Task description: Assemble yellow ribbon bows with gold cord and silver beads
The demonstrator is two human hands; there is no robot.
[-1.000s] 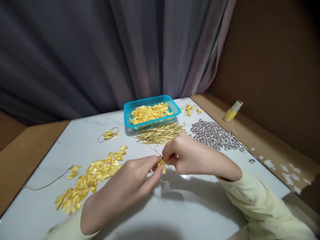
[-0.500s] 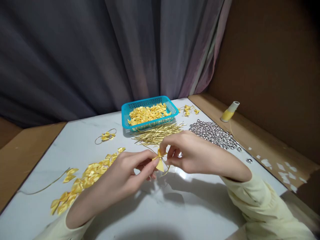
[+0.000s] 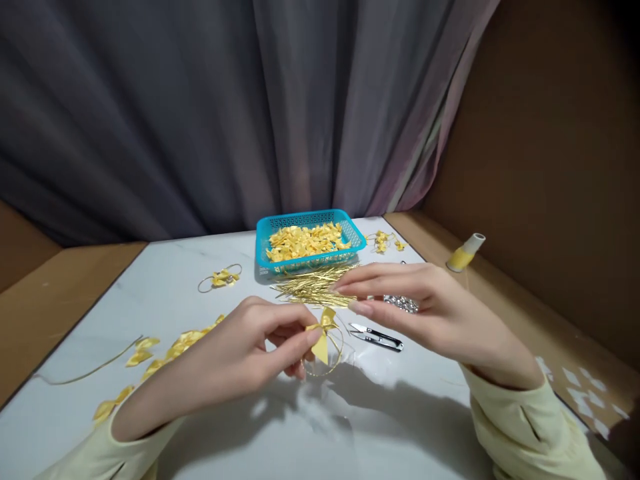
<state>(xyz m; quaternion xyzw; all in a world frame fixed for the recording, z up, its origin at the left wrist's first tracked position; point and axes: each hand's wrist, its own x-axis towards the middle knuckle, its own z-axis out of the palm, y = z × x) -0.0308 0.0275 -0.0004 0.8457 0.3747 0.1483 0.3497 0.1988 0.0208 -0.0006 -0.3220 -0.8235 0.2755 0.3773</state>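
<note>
Between thumb and fingers, my left hand (image 3: 273, 337) pinches a yellow ribbon bow (image 3: 323, 335) with a loop of thin gold cord hanging from it. My right hand (image 3: 415, 297) is apart from the bow, to its right, with fingers stretched out and nothing seen in them. It hovers by the right end of a pile of gold cord pieces (image 3: 310, 287). Below its fingers lies a pair of black-handled thread snips (image 3: 377, 337). Part of a heap of silver rings (image 3: 400, 304) shows beneath the right palm; the rest is hidden.
A blue basket (image 3: 261, 257) of yellow bows stands at the back. Finished-looking bow loops (image 3: 224, 277) lie left of it, others (image 3: 383, 241) right. Loose yellow bows (image 3: 185, 343) lie by my left arm. A yellow thread spool (image 3: 464, 253) stands at the right, with white scraps (image 3: 583, 400) nearer.
My right hand has let go of the bow and moved right, its fingers opening out. The left hand still holds the bow. The snips have come into sight, and the view has shifted slightly.
</note>
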